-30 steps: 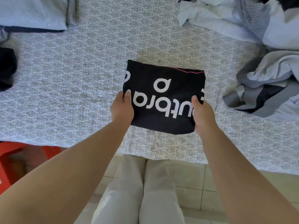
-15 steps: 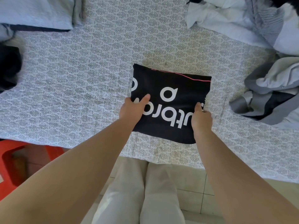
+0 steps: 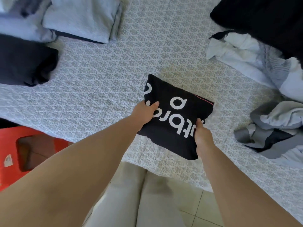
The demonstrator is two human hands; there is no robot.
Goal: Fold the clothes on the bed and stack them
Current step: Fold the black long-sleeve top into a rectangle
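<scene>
A single head-worn wide-angle camera is looking steeply down from standing height, facing forward across the patterned bed, taking in both forearms close below the lens.

Black tee folded up, rest of the laundry waiting

The folded black shirt with white lettering is lying flat near the bed's front edge; folded pale blue and dark pieces are sitting far left, and unfolded grey-and-white clothes are lying crumpled on the right.
</scene>
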